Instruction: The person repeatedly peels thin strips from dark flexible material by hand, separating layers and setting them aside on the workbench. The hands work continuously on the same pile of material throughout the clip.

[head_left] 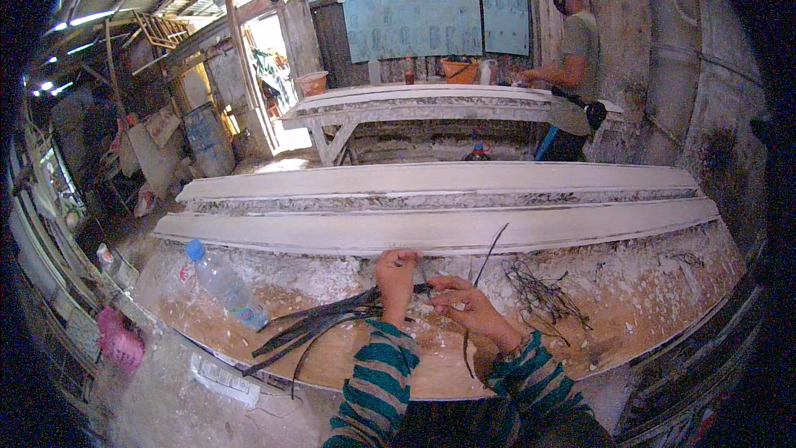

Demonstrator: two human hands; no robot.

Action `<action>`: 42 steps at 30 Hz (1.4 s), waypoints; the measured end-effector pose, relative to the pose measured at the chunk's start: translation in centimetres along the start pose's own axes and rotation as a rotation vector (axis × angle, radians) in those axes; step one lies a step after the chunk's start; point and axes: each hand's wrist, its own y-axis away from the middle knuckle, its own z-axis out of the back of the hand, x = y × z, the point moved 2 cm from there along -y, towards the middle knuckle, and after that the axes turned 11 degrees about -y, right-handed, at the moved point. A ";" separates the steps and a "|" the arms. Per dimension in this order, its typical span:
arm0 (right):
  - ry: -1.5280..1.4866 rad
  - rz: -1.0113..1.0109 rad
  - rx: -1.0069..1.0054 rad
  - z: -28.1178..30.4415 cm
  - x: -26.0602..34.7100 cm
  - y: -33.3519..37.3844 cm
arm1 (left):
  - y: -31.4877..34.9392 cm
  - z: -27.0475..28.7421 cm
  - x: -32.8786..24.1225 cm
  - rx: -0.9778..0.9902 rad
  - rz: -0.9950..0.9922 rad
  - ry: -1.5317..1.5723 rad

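A bundle of dark strips (319, 321) is seen fanned across a dusty workbench (613, 340), spread to the left of and below the left hand (396, 279), with its gathered end lying between the two hands. A single long strip (491, 254) is crossed by the right hand (466, 309), and a loose tangle of dark strands (545, 299) is set to the right. Part of the bundle is covered by the left wrist, the long strip's middle is hidden by the right hand, and the fine detail at the fingertips is blurred. The left fingers are curled in toward the thumb; the right fingers are bent, their tips brought near the bundle's end. Whether either hand is closed on a strip cannot be told.
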 end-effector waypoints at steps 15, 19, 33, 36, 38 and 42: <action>0.139 0.112 -0.572 6.0 -2.5 -0.5 | 1.7 -2.0 -1.5 0.624 -0.135 0.085; 0.216 0.265 -0.733 7.6 -2.2 -0.4 | 3.0 -2.8 -2.2 1.016 -0.167 0.294; 0.614 0.272 -0.797 9.2 -3.0 -0.1 | 1.7 -2.2 -1.6 0.685 -0.017 0.260; 0.589 0.203 -0.688 8.4 -2.9 0.0 | 0.9 -1.7 0.0 0.384 0.024 0.169; 0.445 0.202 -0.517 7.3 -2.4 -0.2 | 0.3 -1.4 0.5 0.191 -0.021 -0.017; 0.309 0.122 -0.105 3.7 -1.1 -0.3 | 0.2 -0.8 0.7 0.027 0.053 0.020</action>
